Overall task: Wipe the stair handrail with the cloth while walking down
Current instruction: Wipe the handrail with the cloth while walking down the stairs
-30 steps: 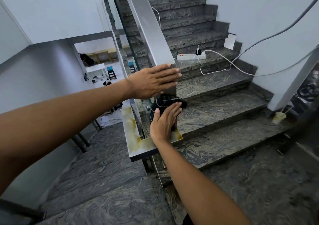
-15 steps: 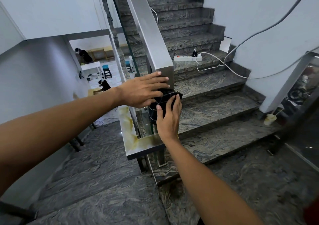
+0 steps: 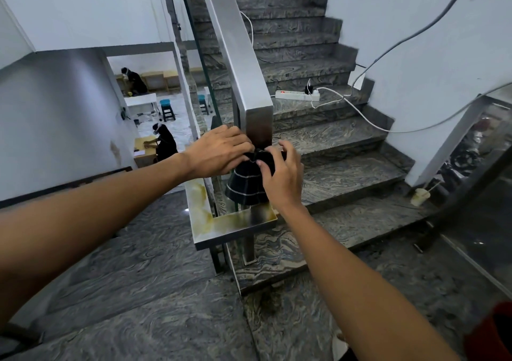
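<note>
A steel handrail point(image 3: 235, 45) slopes down from the upper flight and ends in a vertical post just above my hands. Below it a flat, yellow-stained rail section point(image 3: 221, 227) turns the corner of the landing. A black cloth with thin white stripes point(image 3: 246, 186) hangs in front of the post. My left hand point(image 3: 219, 153) pinches its top edge from the left. My right hand point(image 3: 279, 172) holds the same top edge from the right, fingers curled over it.
Grey marbled steps rise ahead, with a white power strip point(image 3: 297, 95) and loose cables on one step. A cup point(image 3: 419, 196) stands by the right wall. Glass panels sit under the rails. The lower flight drops to the left, and people work at tables below point(image 3: 163, 144).
My left hand came off the sloping rail and dropped to the cloth. My right hand lifted the cloth from the flat rail, and it now hangs open between both hands.
</note>
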